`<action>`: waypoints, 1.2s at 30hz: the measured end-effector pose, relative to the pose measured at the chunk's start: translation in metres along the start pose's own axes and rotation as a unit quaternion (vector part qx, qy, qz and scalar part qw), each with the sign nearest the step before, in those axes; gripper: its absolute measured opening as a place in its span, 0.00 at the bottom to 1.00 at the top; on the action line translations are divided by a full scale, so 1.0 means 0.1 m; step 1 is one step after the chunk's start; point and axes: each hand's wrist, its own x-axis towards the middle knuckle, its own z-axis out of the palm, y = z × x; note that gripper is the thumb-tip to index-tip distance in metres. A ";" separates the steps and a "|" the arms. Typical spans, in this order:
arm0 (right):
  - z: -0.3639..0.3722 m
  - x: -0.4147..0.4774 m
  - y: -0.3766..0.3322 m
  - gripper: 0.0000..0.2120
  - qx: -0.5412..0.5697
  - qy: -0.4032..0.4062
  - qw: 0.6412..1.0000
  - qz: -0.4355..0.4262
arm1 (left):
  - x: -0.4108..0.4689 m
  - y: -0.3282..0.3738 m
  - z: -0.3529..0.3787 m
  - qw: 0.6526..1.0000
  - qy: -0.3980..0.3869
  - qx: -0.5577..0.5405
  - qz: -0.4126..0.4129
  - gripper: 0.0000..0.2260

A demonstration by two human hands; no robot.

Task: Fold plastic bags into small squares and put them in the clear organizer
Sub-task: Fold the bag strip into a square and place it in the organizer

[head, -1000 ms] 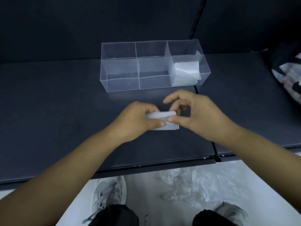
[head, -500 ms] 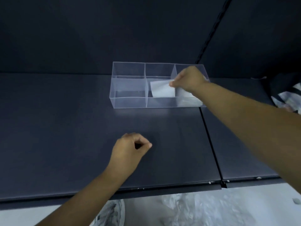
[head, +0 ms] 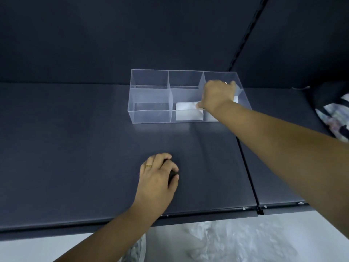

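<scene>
A clear organizer with three compartments stands at the back of the dark shelf. My right hand reaches into it from above and pinches a white folded plastic bag, which sits low in the middle compartment. Another white folded bag shows in the right compartment, mostly hidden behind my hand. The left compartment holds nothing. My left hand rests on the shelf in front, fingers curled loosely, holding nothing.
The dark shelf ends at a front edge near me, with a seam on the right. Crumpled clear plastic bags lie on the floor below. A patterned dark bag sits at the far right.
My right hand carried the folded bag from in front of me into the organizer and lowered it into the middle compartment. My left hand let go and settled on the shelf.
</scene>
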 end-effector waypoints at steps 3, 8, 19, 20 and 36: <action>-0.13 -0.15 0.15 0.15 0.153 0.025 0.988 -0.022 | -0.03 0.03 0.03 0.998 -0.038 0.034 0.032 0.16; -0.13 -1.22 0.65 0.09 0.333 0.155 0.918 -0.150 | -0.15 0.17 0.17 0.962 -0.153 0.190 0.124 0.30; 1.86 -3.36 1.21 0.28 0.111 -0.238 0.953 -0.152 | -0.21 0.14 0.25 0.944 -0.158 0.239 0.163 0.32; 1.92 -3.35 1.21 0.20 0.132 -0.244 0.949 -0.149 | -0.21 0.14 0.25 0.944 -0.158 0.240 0.162 0.32; 1.99 -3.10 1.35 0.12 0.236 -0.160 0.959 -0.015 | -0.21 0.15 0.23 0.951 -0.150 0.219 0.158 0.31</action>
